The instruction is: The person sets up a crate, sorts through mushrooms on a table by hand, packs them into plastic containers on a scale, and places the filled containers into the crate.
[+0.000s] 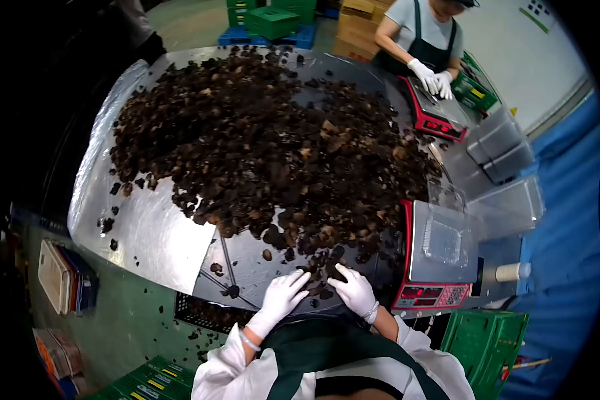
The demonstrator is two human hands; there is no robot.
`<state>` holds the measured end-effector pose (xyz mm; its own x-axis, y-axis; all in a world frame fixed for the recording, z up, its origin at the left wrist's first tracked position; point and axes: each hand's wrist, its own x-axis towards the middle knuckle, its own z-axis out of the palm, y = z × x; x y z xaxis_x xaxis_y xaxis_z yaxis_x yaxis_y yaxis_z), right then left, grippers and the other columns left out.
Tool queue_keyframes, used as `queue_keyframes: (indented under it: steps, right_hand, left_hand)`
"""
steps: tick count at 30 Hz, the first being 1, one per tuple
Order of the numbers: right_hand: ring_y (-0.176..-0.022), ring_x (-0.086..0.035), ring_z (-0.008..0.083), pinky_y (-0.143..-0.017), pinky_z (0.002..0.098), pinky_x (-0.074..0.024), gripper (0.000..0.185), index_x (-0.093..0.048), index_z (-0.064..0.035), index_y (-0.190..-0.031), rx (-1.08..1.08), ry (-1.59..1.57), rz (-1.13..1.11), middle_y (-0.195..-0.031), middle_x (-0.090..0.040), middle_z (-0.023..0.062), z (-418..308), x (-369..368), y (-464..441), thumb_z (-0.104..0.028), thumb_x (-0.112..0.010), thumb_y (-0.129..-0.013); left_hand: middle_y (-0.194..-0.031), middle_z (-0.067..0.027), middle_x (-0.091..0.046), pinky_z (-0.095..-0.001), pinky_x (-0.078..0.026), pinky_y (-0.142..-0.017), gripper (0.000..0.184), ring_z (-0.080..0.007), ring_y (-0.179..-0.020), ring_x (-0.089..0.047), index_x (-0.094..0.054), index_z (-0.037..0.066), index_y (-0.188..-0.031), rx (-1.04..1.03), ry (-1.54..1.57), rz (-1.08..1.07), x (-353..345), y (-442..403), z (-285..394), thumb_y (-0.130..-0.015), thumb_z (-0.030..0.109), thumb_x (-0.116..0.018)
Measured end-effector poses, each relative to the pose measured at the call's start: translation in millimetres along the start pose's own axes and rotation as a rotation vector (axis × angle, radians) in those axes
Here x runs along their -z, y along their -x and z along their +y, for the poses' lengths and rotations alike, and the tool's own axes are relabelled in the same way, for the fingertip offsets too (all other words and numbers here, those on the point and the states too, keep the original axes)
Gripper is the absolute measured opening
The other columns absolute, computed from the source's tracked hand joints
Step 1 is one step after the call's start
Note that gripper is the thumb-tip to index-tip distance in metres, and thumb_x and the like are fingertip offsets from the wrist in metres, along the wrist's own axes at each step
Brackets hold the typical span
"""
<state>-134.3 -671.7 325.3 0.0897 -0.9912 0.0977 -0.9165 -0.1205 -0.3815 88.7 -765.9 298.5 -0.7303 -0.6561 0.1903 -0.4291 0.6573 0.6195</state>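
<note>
A broad heap of dark brown, curled pieces that look like wood ear mushrooms (267, 147) covers much of the metal table (160, 233). At its near edge my left hand (283, 295), in a white glove, rests with fingers stretched out and thumb apart. Opposite it, my right hand (355, 291), also gloved, has its fingers apart and touching the edge of some pieces. A few dark mushroom pieces (321, 272) lie between my two hands. Neither hand visibly grips a piece, though the undersides of the fingers are hidden.
To my right stands a red scale (407, 293) with a clear plastic box (442, 241) on its plate. Stacked clear containers (507, 200) are behind it. Across the table, a co-worker's gloved hands (437, 81) are over another scale (440, 123). Green crates (483, 347) stand below right.
</note>
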Motion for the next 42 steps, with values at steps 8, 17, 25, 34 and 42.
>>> queue_keyframes:
  steps: [8, 17, 25, 34, 42]
  right_hand:
    - [-0.126, -0.042, 0.0365, -0.102, 0.0398, -0.0387, 0.053, -0.055, -0.0111, -0.128, -0.268, -0.144, 0.327, -0.139, -0.041, 0.0204, 44, 53, -35, -0.017, -0.070, -0.077]
    - [-0.126, -0.040, 0.0406, -0.093, 0.0451, -0.0429, 0.042, -0.060, -0.0164, -0.121, -0.087, 0.124, 0.104, -0.136, -0.046, 0.0130, 25, 15, 2, -0.020, -0.065, -0.079]
    - [-0.121, -0.048, 0.0343, -0.098, 0.0385, -0.0431, 0.029, -0.066, -0.0141, -0.107, -0.170, -0.159, 0.109, -0.128, -0.054, 0.0123, 19, 32, 28, -0.007, -0.062, -0.079]
    - [-0.104, -0.060, 0.0256, -0.092, 0.0322, -0.0457, 0.022, -0.065, -0.0026, -0.104, -0.488, -0.619, 0.407, -0.108, -0.063, 0.0135, 38, 45, 28, -0.001, -0.058, -0.083]
    - [-0.112, -0.052, 0.0344, -0.094, 0.0402, -0.0446, 0.063, -0.055, -0.0101, -0.126, -0.367, -0.181, 0.166, -0.125, -0.053, 0.0163, 25, 27, 26, -0.027, -0.077, -0.069]
  left_hand:
    - [-0.123, -0.0149, -0.056, -0.0422, -0.041, -0.097, 0.040, -0.0357, -0.116, -0.050, -0.060, 0.004, -0.115, 0.051, -0.062, 0.197, -3, -26, -2, -0.079, 0.020, -0.068]
    - [-0.122, -0.0065, -0.059, -0.0480, -0.031, -0.104, 0.031, -0.0287, -0.123, -0.046, -0.066, 0.013, -0.109, -0.144, -0.123, -0.102, -8, -10, 17, -0.080, 0.025, -0.066]
    - [-0.078, -0.0071, -0.058, -0.0369, -0.043, -0.067, 0.025, -0.0260, -0.080, -0.055, -0.063, 0.007, -0.084, 0.071, -0.129, 0.241, -23, -70, 17, -0.074, 0.028, -0.072]
    - [-0.076, -0.0061, -0.063, -0.0272, -0.046, -0.063, 0.010, -0.0150, -0.066, -0.058, -0.065, 0.003, -0.081, 0.413, 0.473, 0.205, 0, -65, 3, -0.078, 0.012, -0.069]
    - [-0.080, -0.0035, -0.060, -0.0269, -0.045, -0.068, 0.009, -0.0123, -0.070, -0.052, -0.061, 0.000, -0.087, 0.896, 0.024, 0.540, 106, 103, -80, -0.085, 0.007, -0.065]
